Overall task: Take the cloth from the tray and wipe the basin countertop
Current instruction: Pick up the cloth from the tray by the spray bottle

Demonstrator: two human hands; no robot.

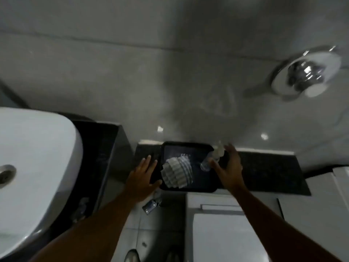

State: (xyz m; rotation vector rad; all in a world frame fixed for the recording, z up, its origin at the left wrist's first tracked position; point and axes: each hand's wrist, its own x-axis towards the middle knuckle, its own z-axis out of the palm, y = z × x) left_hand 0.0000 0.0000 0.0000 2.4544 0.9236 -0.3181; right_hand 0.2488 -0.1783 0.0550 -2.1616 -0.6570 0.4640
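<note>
Our left hand (140, 177) is spread wide, fingers apart, its palm over the left rim of the black tray (188, 189) and its thumb lying along the tray's near left corner; it grips nothing that we can see. Our right hand (229, 165) is open too, curved around the tray's far right corner, where a clear spray bottle (212, 156) lies tilted between thumb and fingers; the blur keeps us from telling whether the fingers actually touch it. The cloth (176, 172), pale with grey stripes and bunched into folds, lies inside the tray toward its left and near side, just beside our left thumb but apart from both hands. The tray sits on a dark speckled ledge (268, 171) against the grey tiled wall (132, 72), toward the ledge's left end. Left of that, across a gap, stands the dark bench (100, 154) carrying the white basin (37, 157), whose drain shows at the picture's left edge. A chrome wall fitting (306, 72) hangs on the wall at upper right, and a white toilet cistern (226, 224) sits below the ledge's near edge.
</note>
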